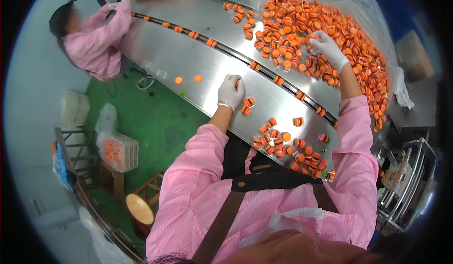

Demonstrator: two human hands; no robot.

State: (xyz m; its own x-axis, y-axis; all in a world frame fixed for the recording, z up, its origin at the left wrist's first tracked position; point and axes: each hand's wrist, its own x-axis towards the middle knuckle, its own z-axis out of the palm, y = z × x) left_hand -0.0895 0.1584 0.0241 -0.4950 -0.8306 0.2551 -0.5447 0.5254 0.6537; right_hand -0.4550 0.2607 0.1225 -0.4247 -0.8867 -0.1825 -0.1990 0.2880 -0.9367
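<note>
My left hand [230, 93], in a white glove, is above the near part of the steel table [165, 59]. Its fingers curl round a burger-shaped candy, of which only a bit of orange shows. Beside it lie two wrapped candies [247, 105]. Reaching over the big pile of orange layered candies [292, 16] at the far right, my gloved right hand [329, 50] has its fingertips closed on an orange candy [312, 37]. A narrow channel [226, 50] crosses the table, with single candies [278, 80] spaced along it.
More candies [285, 136] lie loose by the near edge, and two orange discs [197, 78] farther left. A clear plastic bag [373, 9] spreads behind the pile. Another person [96, 42] in pink works at the far left. A stool [140, 209] and crate [126, 153] stand on the green floor.
</note>
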